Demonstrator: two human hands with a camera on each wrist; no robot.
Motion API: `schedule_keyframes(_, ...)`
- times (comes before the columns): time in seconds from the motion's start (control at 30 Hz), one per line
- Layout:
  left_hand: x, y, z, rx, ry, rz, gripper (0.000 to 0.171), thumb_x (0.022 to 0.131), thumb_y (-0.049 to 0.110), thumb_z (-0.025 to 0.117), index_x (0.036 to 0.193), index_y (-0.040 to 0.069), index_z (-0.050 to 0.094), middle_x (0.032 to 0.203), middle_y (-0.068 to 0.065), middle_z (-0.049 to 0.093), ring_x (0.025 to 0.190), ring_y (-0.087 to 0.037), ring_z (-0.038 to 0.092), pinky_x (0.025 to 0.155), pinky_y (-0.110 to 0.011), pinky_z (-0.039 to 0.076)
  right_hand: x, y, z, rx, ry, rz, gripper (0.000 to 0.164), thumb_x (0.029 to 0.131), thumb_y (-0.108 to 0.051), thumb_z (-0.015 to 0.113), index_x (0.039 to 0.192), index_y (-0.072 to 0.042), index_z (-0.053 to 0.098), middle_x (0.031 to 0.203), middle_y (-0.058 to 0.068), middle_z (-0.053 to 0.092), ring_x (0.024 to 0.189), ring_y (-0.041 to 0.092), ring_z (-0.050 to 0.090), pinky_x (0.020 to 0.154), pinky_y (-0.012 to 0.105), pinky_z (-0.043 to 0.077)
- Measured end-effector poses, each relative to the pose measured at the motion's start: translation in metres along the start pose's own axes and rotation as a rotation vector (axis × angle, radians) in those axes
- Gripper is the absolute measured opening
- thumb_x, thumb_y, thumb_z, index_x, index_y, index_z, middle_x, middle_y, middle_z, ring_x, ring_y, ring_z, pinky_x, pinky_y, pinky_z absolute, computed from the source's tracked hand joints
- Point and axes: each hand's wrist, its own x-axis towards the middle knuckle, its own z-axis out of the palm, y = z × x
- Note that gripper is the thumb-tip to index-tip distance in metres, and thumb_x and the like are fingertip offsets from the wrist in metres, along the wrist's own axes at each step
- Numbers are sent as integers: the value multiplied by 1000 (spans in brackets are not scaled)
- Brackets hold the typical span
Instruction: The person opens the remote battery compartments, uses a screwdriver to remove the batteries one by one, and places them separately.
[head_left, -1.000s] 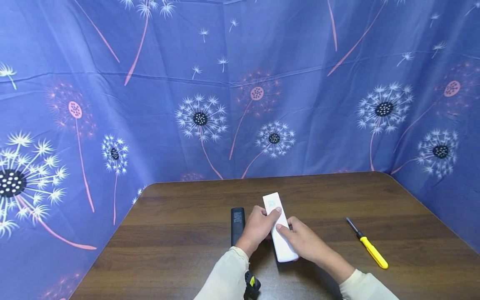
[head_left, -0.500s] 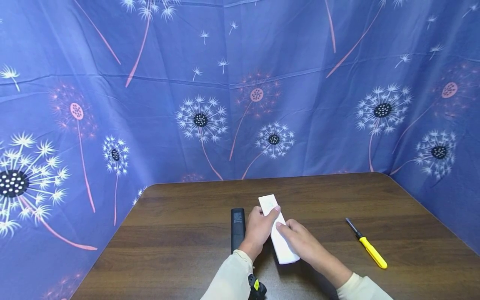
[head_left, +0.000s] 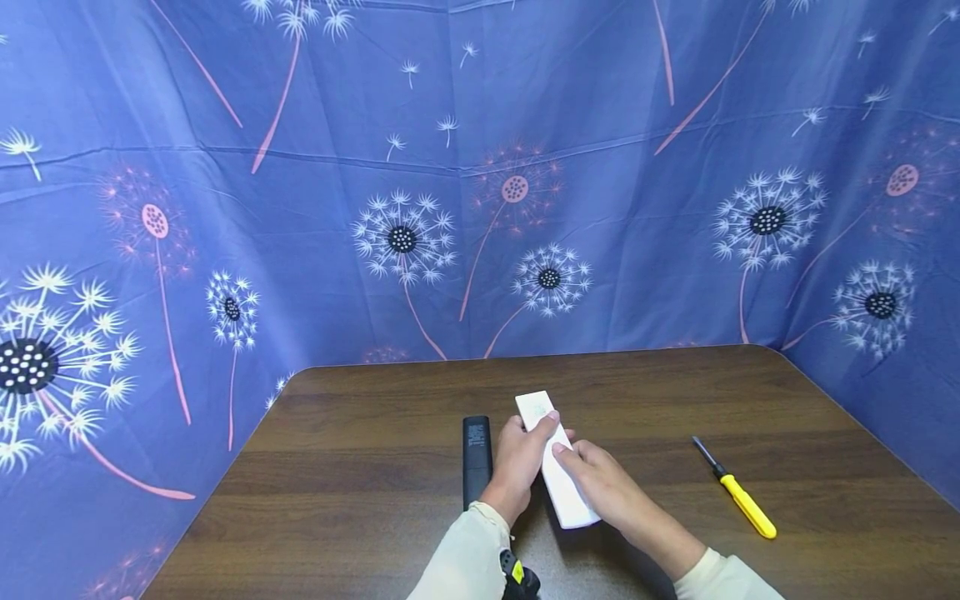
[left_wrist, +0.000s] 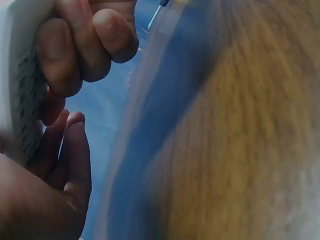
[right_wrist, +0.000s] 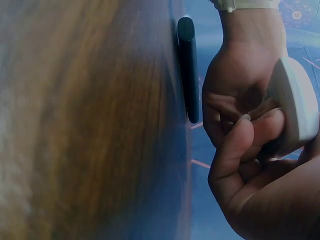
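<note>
Clearly a two-handed hold: left hand point(head_left: 517, 462) grips the white remote point(head_left: 568, 493) along its left edge, right hand point(head_left: 603, 483) grips the right edge, slightly nearer. Thumbs on the upper face, fingers curled round beneath, button side down. Remote is off the worktop point(head_left: 337, 467), far end angled left. Black slim device point(head_left: 476, 458) just left; yellow-handled screwdriver point(head_left: 744, 500) well apart, right.

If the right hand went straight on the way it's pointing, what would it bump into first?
Past the white remote it's holding, the right hand would probably bump into the left hand first. How far apart they are is hard to tell.
</note>
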Motion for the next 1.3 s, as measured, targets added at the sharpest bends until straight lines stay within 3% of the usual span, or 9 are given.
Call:
schedule_keyframes(0.2, -1, 1, 3, -90, -26, 30, 34, 102, 29, 54, 124, 4, 48, 92, -12, 75, 87, -25, 73, 72, -28, 53, -1, -1, 2, 63, -14, -9, 47, 105, -39, 48, 114, 6, 55, 80, 12, 62, 67, 25, 64, 57, 38, 53)
schedule_keyframes(0.37, -1, 1, 6, -129, -8, 28, 33, 102, 31, 51, 122, 5, 47, 86, -13, 73, 76, -23, 70, 65, -28, 52, -3, -2, 2, 70, -29, 6, 46, 105, -40, 47, 113, 5, 55, 80, 12, 62, 67, 25, 63, 58, 37, 52)
schedule_keyframes(0.57, -2, -1, 7, -134, -1, 13, 36, 104, 36, 44, 126, 7, 45, 84, -11, 67, 71, -19, 65, 62, -27, 50, -3, -4, 0, -24, 2, -13, 44, 104, -40, 51, 102, 3, 61, 74, 9, 62, 63, 23, 62, 55, 35, 51)
schedule_keyframes(0.8, -3, -4, 10, -131, 22, 8, 35, 105, 37, 43, 128, 11, 47, 85, -11, 66, 73, -22, 65, 63, -29, 50, -4, -4, -4, -290, 160, -116, 31, 97, -34, 65, 89, -4, 68, 69, 1, 60, 61, 15, 58, 53, 31, 48)
schedule_keyframes(0.93, -3, -5, 11, -120, 40, 23, 35, 105, 36, 43, 129, 10, 48, 88, -12, 64, 75, -22, 65, 66, -30, 51, -5, -5, -6, -384, 220, -160, 30, 93, -35, 71, 98, -6, 66, 74, -2, 60, 66, 11, 56, 58, 29, 47)
schedule_keyframes(1.07, -3, -6, 11, -102, 54, 21, 37, 105, 37, 44, 131, 11, 48, 98, -12, 61, 84, -23, 63, 74, -32, 50, -7, -7, -8, -434, 254, -237, 27, 91, -31, 74, 104, -8, 65, 84, -3, 62, 75, 10, 56, 66, 30, 48)
schedule_keyframes(1.2, -2, -6, 12, -83, 85, 26, 37, 103, 36, 46, 128, 10, 52, 101, -8, 58, 88, -22, 58, 78, -33, 47, -8, -8, -9, -452, 274, -362, 13, 88, -19, 76, 98, -16, 68, 88, -2, 63, 81, 10, 59, 72, 34, 50)
schedule_keyframes(1.3, -1, -6, 14, -83, 105, 41, 35, 102, 34, 47, 123, 7, 56, 98, -8, 60, 85, -20, 59, 76, -33, 47, -9, -8, -9, -447, 275, -431, 14, 86, -11, 77, 91, -21, 69, 87, -3, 63, 83, 11, 62, 74, 36, 52)
